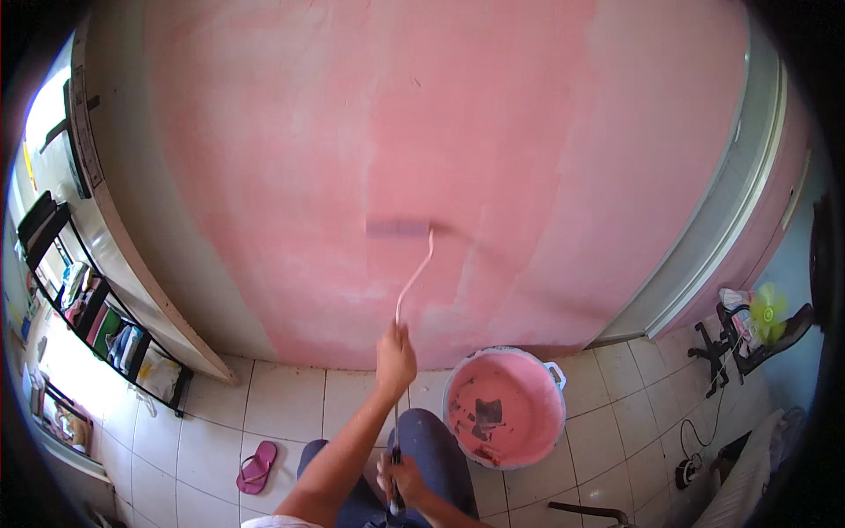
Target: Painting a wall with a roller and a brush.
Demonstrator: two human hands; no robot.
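My left hand (396, 361) grips the upper shaft of a long-handled paint roller (398, 231), below its curved pink frame. My right hand (398, 482) is wrapped round the pole lower down, in front of my legs. The blurred roller head lies against the wall (493, 114), which has patchy coats of pink paint. A wide white-rimmed tub (528, 387) of pink paint, with dark patches on its inner bottom, sits on the tiled floor to the right of my knees.
A black shelf rack (106, 308) with folded items stands at left beside a door frame. A purple flip-flop (257, 466) lies by my left leg. At right are another doorway, a green fan (766, 317) on a black chair, a cord, and pale fabric (744, 471).
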